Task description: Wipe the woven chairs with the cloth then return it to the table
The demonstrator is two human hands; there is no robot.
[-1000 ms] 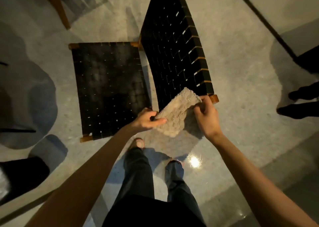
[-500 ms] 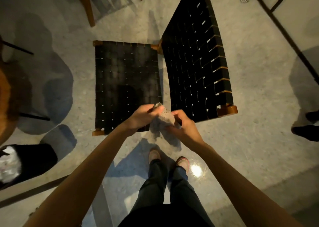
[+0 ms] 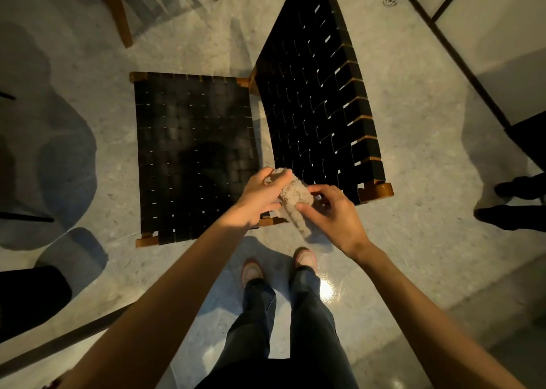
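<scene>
Cloth [image 3: 294, 195] is gathered between both hands at the centre of the frame. It is held in the air over the near right corner of the seat [image 3: 183, 181] of the woven chair [image 3: 376, 190]. The left hand [image 3: 257, 199] has thumb and fingers curled round the upper end of the bundle. The right hand [image 3: 334, 214] pinches the lower part between thumb and forefingers, and a loose tail hangs below.

The step in hand looks like readying the cloth by bunching it into a pad, not wiping. It touches neither the seat nor the backrest [image 3: 319, 93], which rises toward the upper right. The next move probably calls for one hand to take the pad alone, press it flat on the webbing and sweep along the straps, so the pile does not snag in the small gaps.

The cloth is pale beige, nubby and soft-looking, crumpled into a narrow roll. The seat's black weave shows a dull greyish haze across its middle, either dust or sheen; I cannot tell which. A second wooden chair [image 3: 118, 10] stands at the upper left. No table can be made out.
</scene>
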